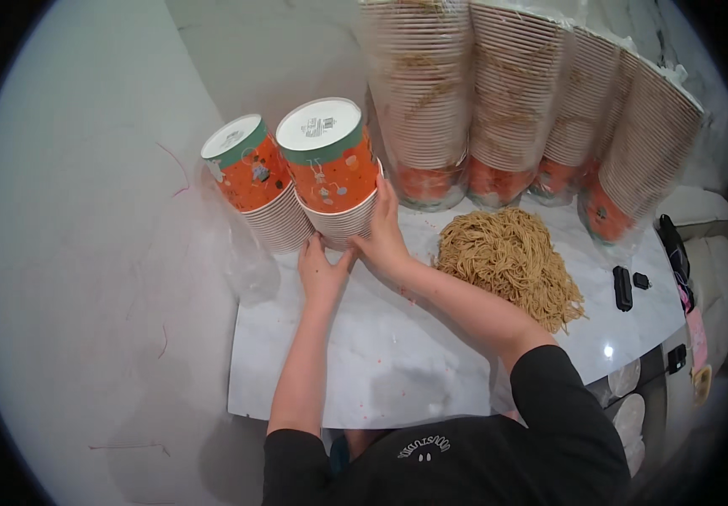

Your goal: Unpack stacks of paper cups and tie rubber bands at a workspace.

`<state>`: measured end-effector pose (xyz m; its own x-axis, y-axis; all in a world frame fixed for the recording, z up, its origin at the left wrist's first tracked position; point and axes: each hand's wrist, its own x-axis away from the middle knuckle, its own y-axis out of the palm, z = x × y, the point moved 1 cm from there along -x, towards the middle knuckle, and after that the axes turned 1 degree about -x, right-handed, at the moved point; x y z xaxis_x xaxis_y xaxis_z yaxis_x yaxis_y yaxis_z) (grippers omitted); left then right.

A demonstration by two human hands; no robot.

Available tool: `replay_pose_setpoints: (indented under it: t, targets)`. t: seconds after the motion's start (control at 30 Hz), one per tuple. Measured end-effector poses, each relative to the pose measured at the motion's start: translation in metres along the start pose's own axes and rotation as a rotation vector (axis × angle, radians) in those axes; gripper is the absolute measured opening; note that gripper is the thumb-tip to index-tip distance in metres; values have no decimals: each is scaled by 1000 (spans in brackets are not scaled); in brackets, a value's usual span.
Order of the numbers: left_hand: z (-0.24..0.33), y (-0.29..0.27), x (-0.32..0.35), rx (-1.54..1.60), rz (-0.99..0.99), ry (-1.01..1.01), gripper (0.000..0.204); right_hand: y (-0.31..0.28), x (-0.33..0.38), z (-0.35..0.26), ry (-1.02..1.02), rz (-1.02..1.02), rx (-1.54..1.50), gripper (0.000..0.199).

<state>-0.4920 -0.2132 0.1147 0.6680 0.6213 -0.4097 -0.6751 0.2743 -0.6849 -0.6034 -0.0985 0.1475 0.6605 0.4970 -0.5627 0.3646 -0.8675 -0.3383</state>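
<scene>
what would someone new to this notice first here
The eye likely goes first to the tall, plastic-wrapped stacks of nested paper tubs along the far right of the white marbled table. In front of them lies a tangled heap of tan, noodle-like strands. To the left, the left hand and right hand touch a shorter stack of upside-down orange-and-green tubs.

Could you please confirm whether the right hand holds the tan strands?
No, the right hand rests against an upside-down stack of orange cups, while the tan strands lie piled on the white table.
</scene>
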Motion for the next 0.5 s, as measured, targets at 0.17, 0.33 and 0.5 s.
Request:
replay_pose_setpoints:
  t: [0.17,0.33,0.5]
  targets:
    - [-2,22,-26,226,91,170,87,5,-30,13,-19,73,90,124]
    - [7,10,-79,693,245,45,70,3,-72,19,52,185,-17,131]
    - [22,15,-125,1183,70,-21,58,4,-93,40,-50,149,6,123]
